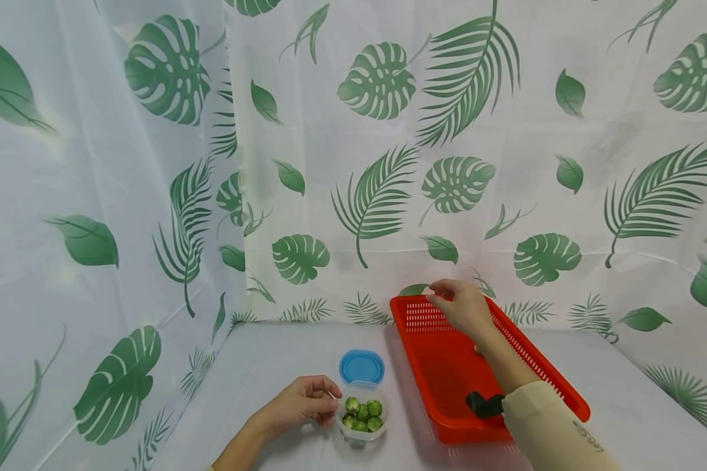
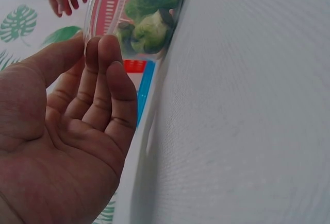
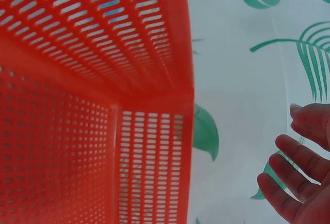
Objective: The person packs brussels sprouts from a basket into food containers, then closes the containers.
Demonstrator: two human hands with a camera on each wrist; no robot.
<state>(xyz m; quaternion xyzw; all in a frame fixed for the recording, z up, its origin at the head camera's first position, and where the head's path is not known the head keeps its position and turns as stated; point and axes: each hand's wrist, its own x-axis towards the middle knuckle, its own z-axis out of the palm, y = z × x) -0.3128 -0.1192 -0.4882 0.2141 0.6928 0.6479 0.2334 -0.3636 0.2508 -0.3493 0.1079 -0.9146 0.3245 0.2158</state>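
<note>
A small clear plastic container (image 1: 347,437) holds several Brussels sprouts (image 1: 362,414) on the table, in front of a blue lid (image 1: 361,366). At its left side is my left hand (image 1: 306,402), with fingers loosely bent. The left wrist view has the thumb and fingertips (image 2: 107,49) right at the container's near side and rim, seemingly touching it without a visible grip. My right hand (image 1: 461,306) hovers over the far end of the red basket (image 1: 415,366). In the right wrist view its fingers (image 3: 291,175) are loosely bent and nothing is between them.
The long red basket takes up the table right of the container, its perforated walls (image 3: 152,162) rising near the right hand. A small pale thing (image 1: 478,350) shows inside, partly hidden by the right forearm. Leaf-printed curtains (image 1: 306,196) hang behind and at the left.
</note>
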